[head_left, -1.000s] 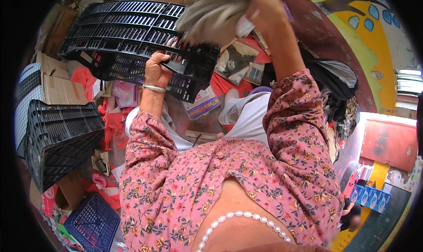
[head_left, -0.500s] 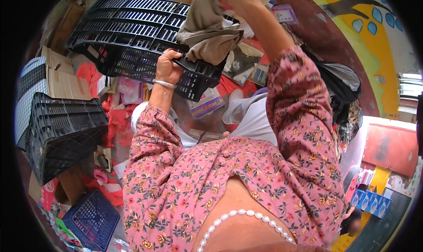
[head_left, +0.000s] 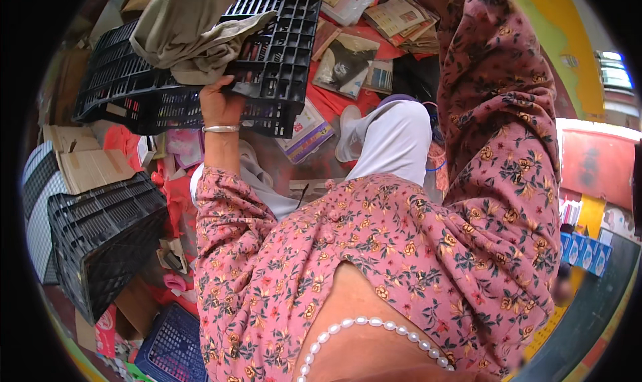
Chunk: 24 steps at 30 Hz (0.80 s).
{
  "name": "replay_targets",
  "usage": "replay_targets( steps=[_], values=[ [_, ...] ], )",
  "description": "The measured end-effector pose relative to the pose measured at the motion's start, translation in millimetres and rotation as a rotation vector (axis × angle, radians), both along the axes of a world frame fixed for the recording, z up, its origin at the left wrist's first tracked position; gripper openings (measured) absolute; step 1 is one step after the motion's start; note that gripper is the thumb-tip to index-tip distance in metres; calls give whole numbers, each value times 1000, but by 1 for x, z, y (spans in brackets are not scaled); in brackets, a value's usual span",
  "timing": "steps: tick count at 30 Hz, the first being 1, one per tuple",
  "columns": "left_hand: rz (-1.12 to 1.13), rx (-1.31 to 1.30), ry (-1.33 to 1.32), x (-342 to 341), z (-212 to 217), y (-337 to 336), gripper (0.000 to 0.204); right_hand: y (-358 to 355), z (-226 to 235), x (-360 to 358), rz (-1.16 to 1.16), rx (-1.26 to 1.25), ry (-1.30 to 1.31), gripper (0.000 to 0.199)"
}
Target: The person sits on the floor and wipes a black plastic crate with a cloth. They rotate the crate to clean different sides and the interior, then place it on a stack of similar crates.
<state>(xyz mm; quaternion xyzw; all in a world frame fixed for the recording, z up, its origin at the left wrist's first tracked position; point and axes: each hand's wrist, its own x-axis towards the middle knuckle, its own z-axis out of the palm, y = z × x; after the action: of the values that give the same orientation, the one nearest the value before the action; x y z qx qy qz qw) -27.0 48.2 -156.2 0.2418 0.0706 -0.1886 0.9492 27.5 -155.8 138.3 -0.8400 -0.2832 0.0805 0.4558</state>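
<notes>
In the upper left, a black slatted plastic crate (head_left: 281, 68) is tilted up, and my left hand (head_left: 222, 106) is closed around its lower rim. A crumpled grey-beige cloth (head_left: 184, 31) lies draped over the crate, its lower fold just above my left fingers. At the upper right my right arm (head_left: 491, 68) reaches up past the top edge, so that hand is out of sight. Between the crate and this arm lie a plastic-wrapped packet with a dark picture (head_left: 344, 64) and a stack of papers (head_left: 401, 21).
A second black crate (head_left: 107, 241) stands tilted at the left beneath flattened cardboard (head_left: 93, 161). Lower down is a dark blue plastic basket (head_left: 175, 348). A purple-edged box (head_left: 307, 135) lies beside my foot on the red-littered floor. Blue boxes (head_left: 585, 253) stand at the right.
The cloth has moved left across the crate, and my right hand has left it and gone out past the top edge. My left hand and the crate have shifted slightly left.
</notes>
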Motion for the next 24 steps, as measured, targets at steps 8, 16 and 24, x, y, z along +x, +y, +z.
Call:
replay_targets(
  steps=[8,16,24],
  values=[
    [9,-45,-70,11,-20,4,49,-51,-187,-6,-638,480,138,14],
    [1,-42,-61,17,-30,9,49,-55,-263,-73,-682,855,484,32],
    [-8,-54,-34,22,-34,12,53,-80,-286,-96,-493,816,717,41]
  ],
)
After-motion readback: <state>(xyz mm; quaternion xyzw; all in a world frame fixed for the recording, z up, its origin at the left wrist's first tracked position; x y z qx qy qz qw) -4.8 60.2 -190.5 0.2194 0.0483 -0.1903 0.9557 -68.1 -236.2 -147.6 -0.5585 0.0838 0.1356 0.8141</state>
